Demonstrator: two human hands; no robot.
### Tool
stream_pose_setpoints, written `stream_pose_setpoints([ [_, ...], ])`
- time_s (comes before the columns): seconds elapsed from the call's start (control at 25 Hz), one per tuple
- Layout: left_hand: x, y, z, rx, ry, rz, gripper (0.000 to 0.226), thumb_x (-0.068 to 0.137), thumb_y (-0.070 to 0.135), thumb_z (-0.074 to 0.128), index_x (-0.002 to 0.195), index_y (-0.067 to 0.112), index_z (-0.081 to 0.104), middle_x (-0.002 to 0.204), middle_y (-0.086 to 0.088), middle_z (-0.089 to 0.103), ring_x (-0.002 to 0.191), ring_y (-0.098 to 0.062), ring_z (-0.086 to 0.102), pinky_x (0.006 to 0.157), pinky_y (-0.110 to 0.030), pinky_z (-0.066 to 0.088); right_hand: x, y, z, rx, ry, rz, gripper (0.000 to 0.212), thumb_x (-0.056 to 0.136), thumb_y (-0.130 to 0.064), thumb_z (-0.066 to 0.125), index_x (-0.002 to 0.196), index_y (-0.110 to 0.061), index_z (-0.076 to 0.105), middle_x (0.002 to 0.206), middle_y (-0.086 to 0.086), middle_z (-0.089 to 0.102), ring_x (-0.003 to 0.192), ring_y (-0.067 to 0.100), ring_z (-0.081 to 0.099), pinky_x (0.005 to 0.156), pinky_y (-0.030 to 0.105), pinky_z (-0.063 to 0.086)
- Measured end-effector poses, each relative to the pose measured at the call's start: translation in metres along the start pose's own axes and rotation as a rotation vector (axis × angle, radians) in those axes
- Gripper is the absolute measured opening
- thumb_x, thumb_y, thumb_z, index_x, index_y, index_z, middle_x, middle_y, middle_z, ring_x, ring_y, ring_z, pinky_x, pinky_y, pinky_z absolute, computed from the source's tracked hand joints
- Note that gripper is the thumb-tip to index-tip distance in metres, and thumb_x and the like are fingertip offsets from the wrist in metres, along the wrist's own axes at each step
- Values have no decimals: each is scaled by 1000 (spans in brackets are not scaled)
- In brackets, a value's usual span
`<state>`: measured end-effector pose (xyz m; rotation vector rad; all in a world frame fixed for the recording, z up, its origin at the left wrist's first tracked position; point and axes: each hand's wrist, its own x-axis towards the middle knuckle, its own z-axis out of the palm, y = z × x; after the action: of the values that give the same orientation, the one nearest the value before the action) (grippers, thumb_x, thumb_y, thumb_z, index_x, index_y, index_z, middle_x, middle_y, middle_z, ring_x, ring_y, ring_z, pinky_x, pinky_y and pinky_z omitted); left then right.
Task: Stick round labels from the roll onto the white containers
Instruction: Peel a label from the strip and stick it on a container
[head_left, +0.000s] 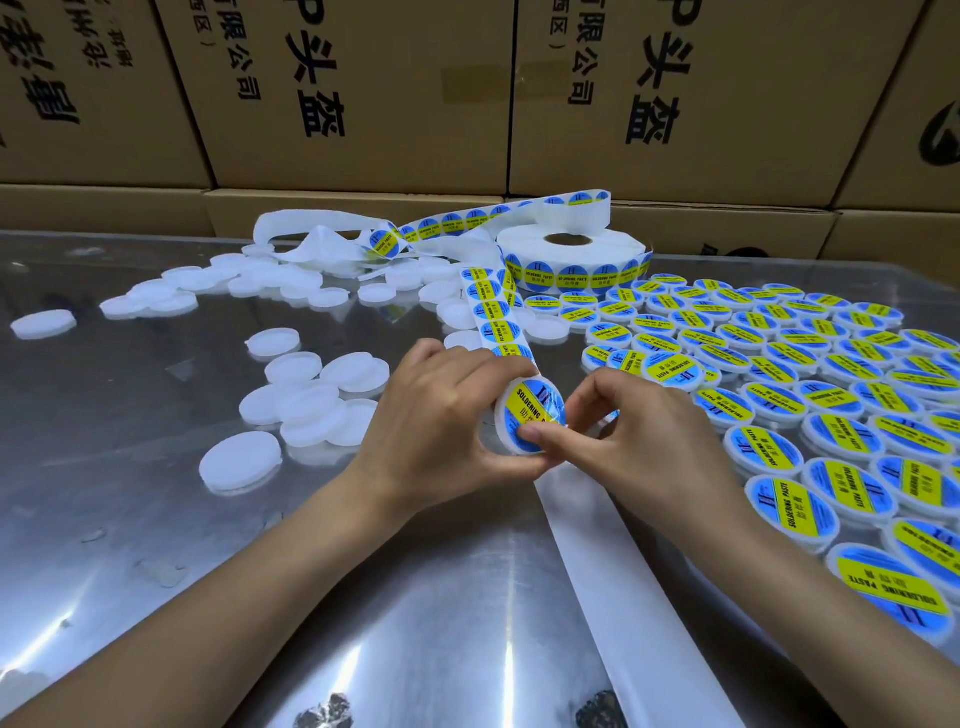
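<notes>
Nearest the lens, bare backing strip (613, 566) trailing from the container (511, 436). Container tilted above the table (156, 467), gripped by left hand (441, 431), fingers curled round its rim. Right hand (628, 436) pinching the label (535, 405) onto its face. Beyond the container, roll (569, 257); left of it, blank containers (311, 395); right of it, labelled containers (810, 384). Boxes (363, 93) behind.

Labelled containers (810, 410) pack the desk's (156, 519) right side from the label roll (571, 254) at the far edge to the near right corner, leaving no gaps to pass. Bare white containers (311, 395) scatter across the far left and middle, with open metal between clusters. The near left stays open, while the backing strip (623, 571) runs to the near edge.
</notes>
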<state>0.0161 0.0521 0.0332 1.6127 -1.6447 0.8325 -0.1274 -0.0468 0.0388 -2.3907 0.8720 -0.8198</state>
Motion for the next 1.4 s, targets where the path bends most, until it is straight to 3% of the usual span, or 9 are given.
stream_pose_setpoints([
  [0.08, 0, 2, 0, -33, -14, -39, 49, 60, 48, 78, 90, 11, 70, 81, 6, 70, 66, -12, 60, 62, -32, 40, 2, 1, -1, -91, -13, 80, 70, 43, -88, 50, 81, -29, 52, 72, -14, 65, 73, 5, 60, 68, 35, 49],
  [0.16, 1, 5, 0, -108, -24, -93, 49, 60, 49, 78, 91, 13, 69, 80, 9, 69, 64, 1, 49, 64, -29, 37, 3, 2, -2, 134, -133, 163, 72, 43, -85, 53, 84, -26, 52, 71, -9, 67, 67, 10, 64, 67, 37, 53],
  [0.28, 0, 8, 1, -256, -61, -66, 51, 58, 46, 80, 94, 12, 69, 80, 11, 66, 70, 11, 36, 68, -18, 32, 0, 0, 4, 719, -471, 155, 36, 63, -51, 78, 74, -21, 63, 63, -5, 65, 54, 10, 62, 54, 28, 53],
  [0.36, -1, 12, 1, -326, -79, -61, 56, 54, 51, 83, 93, 13, 69, 76, 13, 62, 67, 8, 39, 68, -12, 34, -4, -2, 8, 841, -527, 120, 17, 67, -33, 81, 68, -22, 68, 63, -3, 63, 55, 7, 58, 52, 16, 47],
  [0.56, 0, 17, 4, -465, -51, -197, 50, 57, 52, 81, 88, 17, 66, 62, 8, 56, 55, -1, 42, 55, -12, 36, -6, -14, 12, 921, -317, 230, 36, 64, -48, 62, 50, -15, 65, 45, 4, 57, 38, 13, 57, 39, 16, 45],
  [0.8, -6, 33, 18, -754, -332, -432, 19, 89, 39, 55, 102, 25, 54, 63, 3, 65, 61, -2, 61, 62, -22, 48, -3, -13, 14, 773, -134, 353, 73, 94, -55, 27, 48, -9, 61, 35, 5, 55, 31, 14, 54, 33, 10, 36],
  [1.08, -7, 32, 21, -815, -216, -413, 29, 99, 35, 33, 106, 20, 57, 69, 11, 63, 63, -7, 60, 61, -26, 47, -4, -15, 15, 706, -65, 212, 75, 73, -72, 27, 39, -14, 61, 35, 8, 54, 29, 16, 50, 33, 16, 37],
  [1.28, -7, 20, 14, -704, -332, -372, 32, 99, 40, 30, 111, 34, 60, 63, 0, 62, 49, -7, 52, 55, -21, 42, 2, -5, 11, 599, -41, 270, 70, 68, -73, 27, 47, -11, 51, 36, 1, 47, 30, 11, 49, 31, 15, 37],
  [1.4, -7, 4, 11, -264, -459, -383, 37, 97, 48, 28, 113, 32, 57, 87, 7, 66, 83, -13, 60, 74, -34, 48, 9, 5, 7, 598, 32, 352, 65, 71, -73, 28, 49, -14, 40, 38, -2, 38, 30, 10, 39, 33, 12, 32],
])
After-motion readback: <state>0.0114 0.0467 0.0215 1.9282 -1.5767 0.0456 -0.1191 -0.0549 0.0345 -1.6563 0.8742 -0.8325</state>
